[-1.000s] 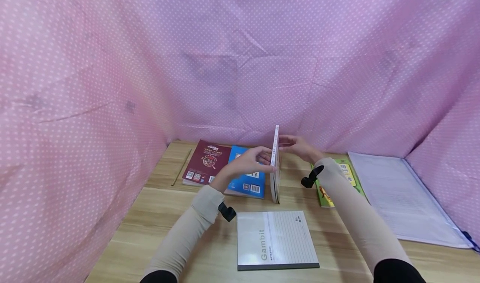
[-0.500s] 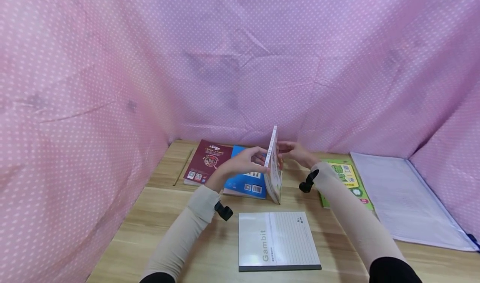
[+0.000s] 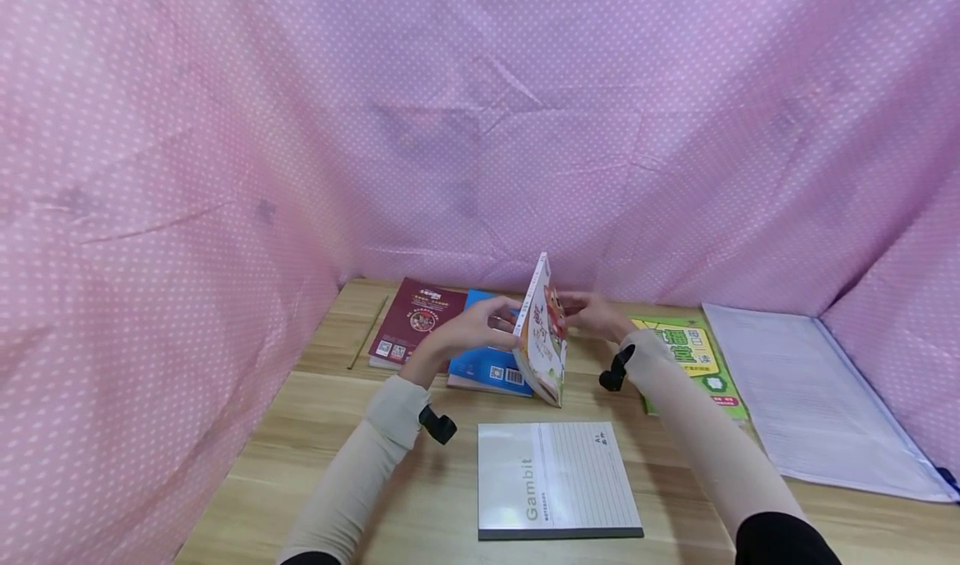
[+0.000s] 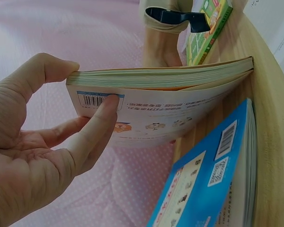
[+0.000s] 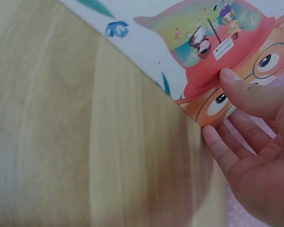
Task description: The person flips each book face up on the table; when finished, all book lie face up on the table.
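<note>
A white paperback book [image 3: 538, 342] with a cartoon cover stands on its edge, leaning left, close beside the blue book [image 3: 480, 367]. My left hand [image 3: 474, 329] pinches its spine side. In the left wrist view the thumb lies at the page-block corner and the fingers press on the back cover by the barcode. At the opposite edge, my right hand [image 3: 592, 313] holds the book too; the right wrist view has its thumb on the cartoon character [image 5: 217, 47] and fingertips at and behind the cover's edge.
Left of the blue book lies a maroon book [image 3: 416, 319], then a thin stick [image 3: 367, 332]. A grey Gambit notebook [image 3: 558, 482] lies in front. To the right are a green book [image 3: 693, 348], partly under the right forearm, and a white translucent pouch [image 3: 817, 398]. Pink dotted cloth [image 3: 480, 132] hangs behind.
The white book has gone from nearly upright to leaning left, so its front cover now shows. My left hand has moved left and my right hand slightly lower with it.
</note>
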Motion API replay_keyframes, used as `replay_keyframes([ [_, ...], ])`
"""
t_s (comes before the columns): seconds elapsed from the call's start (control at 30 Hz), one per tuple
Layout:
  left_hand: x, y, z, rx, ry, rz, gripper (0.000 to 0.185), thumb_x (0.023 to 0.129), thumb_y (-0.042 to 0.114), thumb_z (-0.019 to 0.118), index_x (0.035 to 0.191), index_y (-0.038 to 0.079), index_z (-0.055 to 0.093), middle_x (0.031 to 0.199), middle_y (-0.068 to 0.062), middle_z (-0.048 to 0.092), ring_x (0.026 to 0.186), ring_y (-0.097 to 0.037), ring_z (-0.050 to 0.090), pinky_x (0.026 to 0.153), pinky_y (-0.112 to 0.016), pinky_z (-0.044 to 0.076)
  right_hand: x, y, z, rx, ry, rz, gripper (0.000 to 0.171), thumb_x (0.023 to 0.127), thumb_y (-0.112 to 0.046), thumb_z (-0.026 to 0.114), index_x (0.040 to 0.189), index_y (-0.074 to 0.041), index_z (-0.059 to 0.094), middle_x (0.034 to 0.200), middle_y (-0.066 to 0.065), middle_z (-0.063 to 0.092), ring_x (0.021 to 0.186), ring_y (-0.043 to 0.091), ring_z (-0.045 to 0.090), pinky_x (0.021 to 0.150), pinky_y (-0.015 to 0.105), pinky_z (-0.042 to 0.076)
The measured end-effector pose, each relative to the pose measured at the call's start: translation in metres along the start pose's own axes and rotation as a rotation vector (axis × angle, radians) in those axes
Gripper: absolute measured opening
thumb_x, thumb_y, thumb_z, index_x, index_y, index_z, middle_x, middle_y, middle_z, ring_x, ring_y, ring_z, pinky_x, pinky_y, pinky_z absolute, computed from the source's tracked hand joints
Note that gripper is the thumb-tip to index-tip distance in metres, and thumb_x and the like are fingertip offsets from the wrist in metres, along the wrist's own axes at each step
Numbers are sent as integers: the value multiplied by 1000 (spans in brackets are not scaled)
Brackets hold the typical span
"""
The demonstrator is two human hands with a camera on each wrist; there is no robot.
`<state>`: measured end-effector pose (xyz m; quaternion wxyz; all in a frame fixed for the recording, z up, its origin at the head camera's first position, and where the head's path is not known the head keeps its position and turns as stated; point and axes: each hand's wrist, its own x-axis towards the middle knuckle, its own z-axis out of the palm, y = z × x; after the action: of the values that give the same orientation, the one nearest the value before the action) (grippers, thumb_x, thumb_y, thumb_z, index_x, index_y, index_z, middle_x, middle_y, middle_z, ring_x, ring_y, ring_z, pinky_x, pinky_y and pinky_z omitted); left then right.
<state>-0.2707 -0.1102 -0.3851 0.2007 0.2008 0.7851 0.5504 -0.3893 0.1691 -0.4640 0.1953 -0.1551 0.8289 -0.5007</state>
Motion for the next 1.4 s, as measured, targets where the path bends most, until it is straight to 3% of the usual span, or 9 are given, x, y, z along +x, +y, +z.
replay_keyframes([
  [0.27, -3, -10, -2, -8, 11, 7, 59, 93, 11, 73, 146, 8, 48, 135, -19, 58, 122, -32, 60, 95, -42, 60, 1, 4, 2, 31, -8, 11, 68, 90, 4, 70, 153, -2, 43, 149, 25, 52, 138, 40, 50, 116, 49, 42],
  [0.47, -5, -15, -4, 41, -8, 38, 58, 93, 13, 74, 145, 10, 50, 138, -16, 58, 128, -33, 57, 100, -43, 57, -1, 3, 4, 45, -15, 36, 68, 91, 5, 68, 153, -2, 41, 152, 25, 48, 139, 42, 47, 116, 50, 43],
  [0.67, -8, -14, -3, 57, -30, 64, 59, 92, 11, 73, 146, 10, 50, 138, -17, 57, 129, -33, 56, 101, -43, 56, -2, 1, 4, 3, 4, 28, 69, 90, 3, 71, 152, -2, 44, 148, 26, 52, 137, 41, 49, 116, 50, 42],
  [0.97, -10, -16, -4, 30, -14, 51, 59, 93, 12, 73, 147, 11, 50, 137, -16, 58, 127, -30, 57, 101, -40, 56, -3, -2, 7, -1, 36, 35, 69, 87, 4, 72, 151, -5, 47, 143, 25, 55, 128, 38, 54, 106, 43, 51],
  [1.13, -10, -18, -1, -5, -10, 40, 59, 94, 10, 72, 148, 10, 49, 138, -16, 57, 125, -30, 58, 97, -39, 58, -5, 3, 2, -73, 47, 11, 66, 89, -1, 74, 149, -4, 49, 141, 24, 56, 126, 36, 53, 105, 41, 48],
  [1.4, -6, -19, 6, -82, -37, 43, 59, 95, 5, 70, 150, 9, 47, 139, -19, 56, 122, -29, 61, 93, -39, 60, -10, 15, -8, -85, 58, -1, 64, 89, -3, 75, 148, -2, 50, 136, 23, 58, 123, 35, 54, 100, 36, 48],
])
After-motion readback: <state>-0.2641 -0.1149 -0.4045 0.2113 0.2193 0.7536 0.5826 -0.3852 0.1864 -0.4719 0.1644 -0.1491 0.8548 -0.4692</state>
